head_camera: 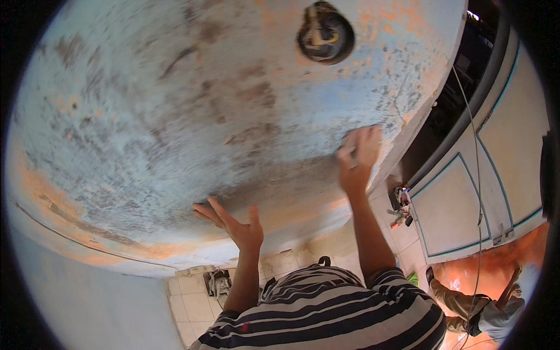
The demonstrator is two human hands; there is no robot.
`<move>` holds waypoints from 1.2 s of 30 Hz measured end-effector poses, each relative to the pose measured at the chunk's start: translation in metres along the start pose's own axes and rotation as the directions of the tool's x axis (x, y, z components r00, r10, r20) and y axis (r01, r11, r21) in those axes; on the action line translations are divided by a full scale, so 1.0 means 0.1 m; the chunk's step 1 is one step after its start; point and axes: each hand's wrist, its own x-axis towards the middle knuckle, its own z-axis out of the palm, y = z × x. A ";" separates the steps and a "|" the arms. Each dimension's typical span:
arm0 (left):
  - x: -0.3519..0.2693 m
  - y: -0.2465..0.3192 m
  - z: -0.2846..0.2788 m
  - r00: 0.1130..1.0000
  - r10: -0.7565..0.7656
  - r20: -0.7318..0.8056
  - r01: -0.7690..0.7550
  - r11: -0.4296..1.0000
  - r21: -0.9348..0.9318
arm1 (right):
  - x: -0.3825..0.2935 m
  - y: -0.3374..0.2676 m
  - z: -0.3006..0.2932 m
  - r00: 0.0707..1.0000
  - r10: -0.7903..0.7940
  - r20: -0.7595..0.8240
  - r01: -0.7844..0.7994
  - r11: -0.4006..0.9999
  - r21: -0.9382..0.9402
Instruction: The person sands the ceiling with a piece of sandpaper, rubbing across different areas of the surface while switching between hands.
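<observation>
A wall [144,175] with worn pale blue paint, orange patches and dark scuffs rises before me. My left hand [236,227] rests its fingertips low on this wall, thumb apart from the fingers, holding nothing. Farther right, near the wall's edge, my right hand [361,151] presses against the surface with bent fingers. A small flat greyish piece [353,159] shows between its thumb and fingers; blur and the hand hide most of it, so its kind is unclear. Above the hands, a round recessed box [326,35] in the wall contains loose wires.
Tools [400,216] lie on the tiled floor [194,302] by a panelled door [450,210]. A device with a cord [218,283] sits at lower left. A cable [477,175] hangs at right. Another person [490,310] is at lower right, beside an orange wall [503,258].
</observation>
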 end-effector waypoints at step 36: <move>-0.07 0.48 0.56 0.986 -0.166 -0.001 0.164 0.977 0.137 | 1.06 0.69 -0.43 0.975 -0.213 0.063 0.209 0.976 0.055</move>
